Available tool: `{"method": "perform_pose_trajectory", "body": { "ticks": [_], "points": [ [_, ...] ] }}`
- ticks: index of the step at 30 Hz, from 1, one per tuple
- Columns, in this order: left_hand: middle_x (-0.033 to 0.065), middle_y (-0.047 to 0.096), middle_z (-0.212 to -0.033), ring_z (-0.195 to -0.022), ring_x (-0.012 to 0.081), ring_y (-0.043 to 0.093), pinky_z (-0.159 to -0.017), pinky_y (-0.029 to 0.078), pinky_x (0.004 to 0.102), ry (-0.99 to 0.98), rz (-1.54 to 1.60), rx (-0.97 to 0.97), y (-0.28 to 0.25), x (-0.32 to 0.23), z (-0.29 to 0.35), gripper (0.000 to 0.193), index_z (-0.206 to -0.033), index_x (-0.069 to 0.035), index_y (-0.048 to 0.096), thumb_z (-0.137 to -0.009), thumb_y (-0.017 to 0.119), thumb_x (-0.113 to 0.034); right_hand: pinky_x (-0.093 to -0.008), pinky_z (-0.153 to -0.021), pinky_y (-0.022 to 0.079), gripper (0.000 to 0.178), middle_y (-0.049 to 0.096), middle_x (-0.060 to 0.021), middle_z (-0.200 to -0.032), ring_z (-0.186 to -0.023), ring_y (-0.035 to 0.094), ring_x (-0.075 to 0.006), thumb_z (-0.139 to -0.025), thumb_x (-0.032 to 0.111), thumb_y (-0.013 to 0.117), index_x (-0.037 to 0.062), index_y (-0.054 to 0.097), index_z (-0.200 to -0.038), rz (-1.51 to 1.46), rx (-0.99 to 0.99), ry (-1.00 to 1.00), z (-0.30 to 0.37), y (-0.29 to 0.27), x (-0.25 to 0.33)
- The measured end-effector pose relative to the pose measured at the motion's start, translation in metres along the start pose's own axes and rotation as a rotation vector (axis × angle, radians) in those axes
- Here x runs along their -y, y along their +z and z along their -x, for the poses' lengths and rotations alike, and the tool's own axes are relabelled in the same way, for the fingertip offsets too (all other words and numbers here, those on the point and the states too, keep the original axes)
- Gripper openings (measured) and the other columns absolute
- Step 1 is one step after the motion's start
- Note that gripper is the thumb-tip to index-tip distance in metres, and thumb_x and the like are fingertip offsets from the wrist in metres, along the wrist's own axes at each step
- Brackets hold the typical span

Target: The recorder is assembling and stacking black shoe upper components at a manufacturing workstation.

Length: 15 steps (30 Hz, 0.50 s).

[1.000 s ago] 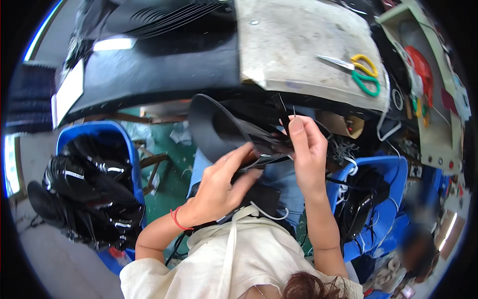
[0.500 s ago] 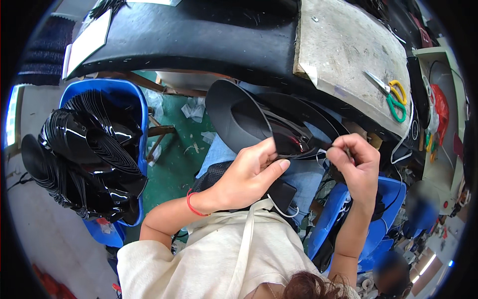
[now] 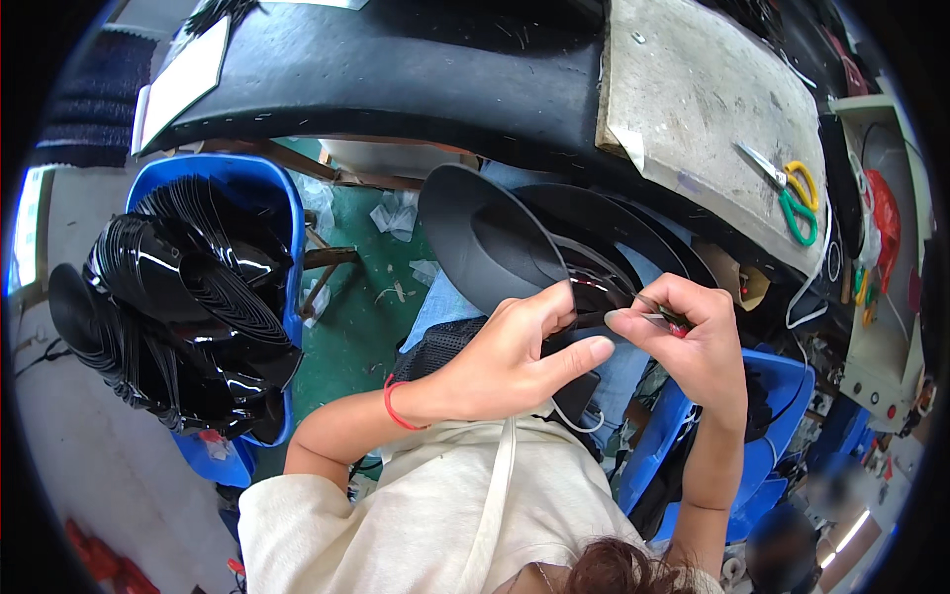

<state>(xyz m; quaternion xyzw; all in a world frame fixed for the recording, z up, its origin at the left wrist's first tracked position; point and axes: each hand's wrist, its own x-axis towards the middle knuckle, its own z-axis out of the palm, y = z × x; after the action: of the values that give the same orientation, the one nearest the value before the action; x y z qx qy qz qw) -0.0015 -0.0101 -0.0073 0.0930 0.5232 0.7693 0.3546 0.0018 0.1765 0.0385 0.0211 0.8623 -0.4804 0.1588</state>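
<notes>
A black curved piece [image 3: 485, 238], matte on the side facing up and glossy on its inner side, stands over my lap. My left hand [image 3: 500, 358] grips its near edge, the fingers tucked behind the rim and the thumb stretched out toward the right. Close to the right end of that edge, my right hand [image 3: 688, 342] is closed in a pinch. A small tool with red and metal parts [image 3: 675, 325] shows between its fingers; its kind is unclear. More black curved pieces [image 3: 604, 223] lie behind the held one, over blue cloth on my lap.
At left, a blue plastic chair [image 3: 295, 198] bears a heap of glossy black pieces [image 3: 178, 297]. Ahead is a black-covered bench [image 3: 396, 79] with a grey board [image 3: 703, 89]; scissors with yellow and green handles [image 3: 792, 198] lie on it. Another blue chair [image 3: 782, 386] stands right.
My right hand has come left and down, nearer my left hand, and the red-and-metal tool now shows more plainly. The held piece has shifted slightly right with my left hand.
</notes>
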Motion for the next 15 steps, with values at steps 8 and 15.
{"method": "perform_pose_trajectory", "body": {
  "ticks": [8,15],
  "points": [
    [-0.0031,0.053,-0.079,-0.067,0.001,0.041,-0.056,0.034,0.0181,0.144,-0.088,-0.233,0.01,0.005,0.007,0.02,-0.107,0.003,0.053,-0.093,0.048,-0.01,-0.028,-0.045,0.038,0.033,0.052,-0.006,-0.052,-0.045,0.049,-0.017,-0.064,0.027,0.078,0.0009,0.058,-0.067,0.536,-0.192,-0.013,0.001,-0.008,0.001],
    [0.0045,0.058,-0.103,-0.087,0.0053,0.05,-0.077,0.041,0.0206,0.055,0.023,-0.1,-0.01,0.007,0.015,0.028,-0.118,0.004,0.049,-0.092,0.048,-0.007,-0.0209,-0.05,0.031,0.017,0.055,-0.0007,-0.066,-0.056,0.044,-0.0059,-0.068,0.004,0.072,0.0008,0.066,-0.083,-0.046,-0.124,-0.105,0.015,-0.012,-0.01]
  ]
}}
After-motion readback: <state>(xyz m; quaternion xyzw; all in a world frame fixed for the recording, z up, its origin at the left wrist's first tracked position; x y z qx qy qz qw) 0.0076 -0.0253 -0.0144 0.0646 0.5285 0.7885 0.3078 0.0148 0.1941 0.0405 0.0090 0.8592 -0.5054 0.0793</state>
